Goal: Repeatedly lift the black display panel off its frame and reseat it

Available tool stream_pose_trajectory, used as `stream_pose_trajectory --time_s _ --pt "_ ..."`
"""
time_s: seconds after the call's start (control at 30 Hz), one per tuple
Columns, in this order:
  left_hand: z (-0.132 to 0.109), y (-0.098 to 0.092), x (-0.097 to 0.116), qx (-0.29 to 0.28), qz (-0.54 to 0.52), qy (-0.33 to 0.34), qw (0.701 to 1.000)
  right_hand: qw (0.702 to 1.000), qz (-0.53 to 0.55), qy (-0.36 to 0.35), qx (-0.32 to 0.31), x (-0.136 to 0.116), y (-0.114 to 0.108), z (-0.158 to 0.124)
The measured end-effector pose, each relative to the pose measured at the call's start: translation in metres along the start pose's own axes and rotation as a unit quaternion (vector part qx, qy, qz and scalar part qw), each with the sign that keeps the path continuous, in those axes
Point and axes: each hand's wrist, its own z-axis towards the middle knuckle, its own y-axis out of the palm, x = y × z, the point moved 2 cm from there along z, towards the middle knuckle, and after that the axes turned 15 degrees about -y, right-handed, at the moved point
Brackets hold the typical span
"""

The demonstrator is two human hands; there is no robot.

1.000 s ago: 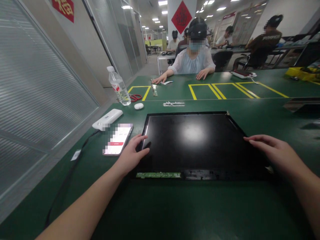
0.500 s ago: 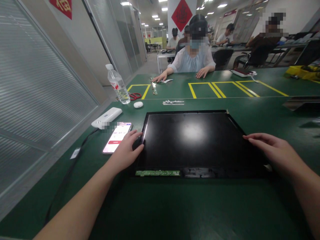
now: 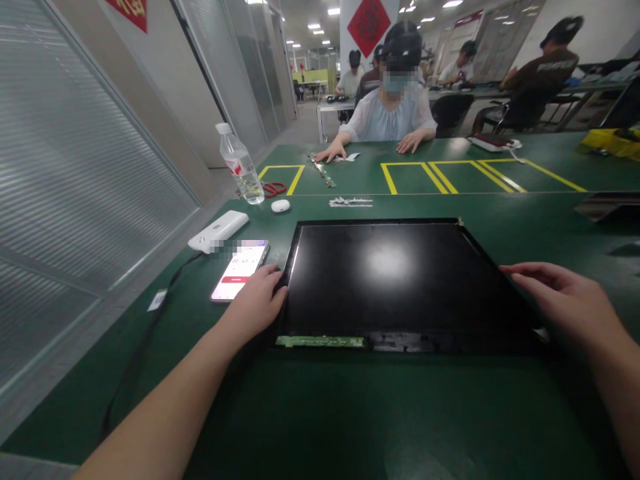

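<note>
A black screen panel [image 3: 400,293] lies face up on the green surface [image 3: 375,407], a green circuit strip [image 3: 320,341] along its near edge. The person's left hand [image 3: 257,300] is at the panel's left edge, the right hand [image 3: 575,300] at its right; whether either grip is closed on the rim cannot be told. Left of the panel, a phone [image 3: 240,270] shows faint digits above a red bar. Farther left, a white device [image 3: 217,230] bears a small dark marking, and a black cable [image 3: 130,373] carries a white tag [image 3: 158,300]; neither is legible. The far-left bottle [image 3: 240,167] has a red-and-white label, its lettering unreadable. At the far side hangs a red diamond [image 3: 369,27] with a dark character; at far right, a dark shirt [image 3: 543,77] carries blurred pale capitals.
</note>
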Motion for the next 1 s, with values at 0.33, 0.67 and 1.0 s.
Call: stream_pose_trajectory --time_s 0.33,0.67,1.0 --pt "0.001 -0.001 0.006 0.011 -0.058 -0.026 0.998 0.998 -0.032 -0.025 -0.039 0.029 0.006 0.009" --pt "-0.015 -0.006 0.021 -0.067 -0.568 -0.302 0.762 1.0 -0.013 0.006 -0.003 0.042 0.003 0.015" --pt "-0.021 -0.004 0.037 -0.133 -0.659 -0.361 0.646 1.0 0.005 0.0 -0.021 0.044 0.004 0.016"
